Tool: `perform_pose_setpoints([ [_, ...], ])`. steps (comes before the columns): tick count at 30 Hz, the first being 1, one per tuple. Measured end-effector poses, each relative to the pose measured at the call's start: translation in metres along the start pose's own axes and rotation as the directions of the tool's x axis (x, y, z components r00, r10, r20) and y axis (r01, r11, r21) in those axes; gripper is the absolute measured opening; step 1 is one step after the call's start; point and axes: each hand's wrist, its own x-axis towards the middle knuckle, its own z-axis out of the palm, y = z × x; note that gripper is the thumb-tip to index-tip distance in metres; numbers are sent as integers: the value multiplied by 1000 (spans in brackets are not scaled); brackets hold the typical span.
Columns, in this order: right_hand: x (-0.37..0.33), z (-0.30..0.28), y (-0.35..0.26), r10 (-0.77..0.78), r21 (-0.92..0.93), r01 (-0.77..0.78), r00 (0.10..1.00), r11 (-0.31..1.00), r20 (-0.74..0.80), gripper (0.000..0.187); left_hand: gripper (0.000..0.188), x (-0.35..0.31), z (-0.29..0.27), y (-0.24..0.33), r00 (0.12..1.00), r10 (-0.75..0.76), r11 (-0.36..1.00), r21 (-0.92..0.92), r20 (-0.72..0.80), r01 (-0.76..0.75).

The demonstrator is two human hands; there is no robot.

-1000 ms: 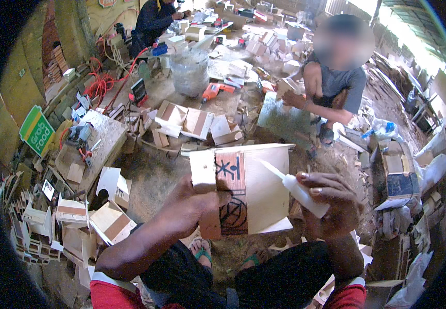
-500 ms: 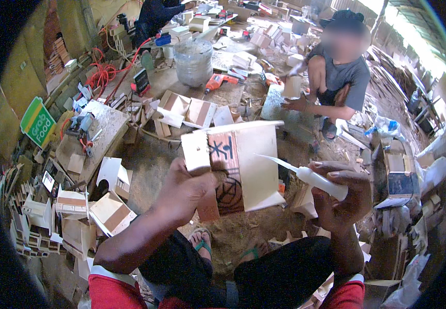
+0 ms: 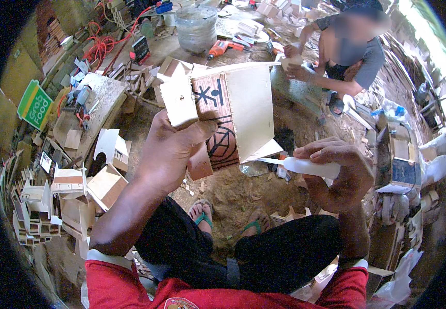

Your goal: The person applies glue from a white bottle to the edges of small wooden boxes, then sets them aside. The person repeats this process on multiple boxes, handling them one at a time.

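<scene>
My left hand (image 3: pixel 174 147) grips a small wooden box (image 3: pixel 251 108) by its left side, holding it up in front of me. Pale panels flank a reddish strip with black line drawings on the box, and a lighter block stands out at its upper left. In my right hand (image 3: pixel 339 172) lies a white glue bottle (image 3: pixel 313 167), tilted nearly level, with fingers closed around it. Its thin nozzle points left and reaches the box's lower right corner; whether it touches cannot be made out.
A co-worker (image 3: pixel 352 56) crouches at the far right, hands on a wooden piece. An orange drill (image 3: pixel 225 49) lies near a clear plastic tub (image 3: pixel 196 31). Several wooden boxes (image 3: pixel 107 188) are piled at left, below a low bench (image 3: pixel 99 100) with tools. A green sign (image 3: pixel 35 104) leans further left.
The box has risen and shifted slightly left in my left hand. The glue bottle has turned more level, its nozzle moving from the box's pale face to its lower right corner.
</scene>
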Motion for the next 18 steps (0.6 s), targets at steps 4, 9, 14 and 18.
perform_pose_setpoints([
  [4,1,1,2,-10,-34,11,1000,999,28,26,24,0,-3,3,996,-86,990,110,1,85],
  [9,1,4,1,-16,-25,16,1000,1000,21,25,23,-2,-1,0,998,-17,997,71,52,14],
  [14,2,2,-2,-15,-59,17,999,998,34,24,21,-1,-1,-3,994,73,997,24,87,-75],
  [18,4,2,-5,-24,-89,28,999,996,47,24,21,-2,-1,-4,996,56,996,65,69,-61],
])
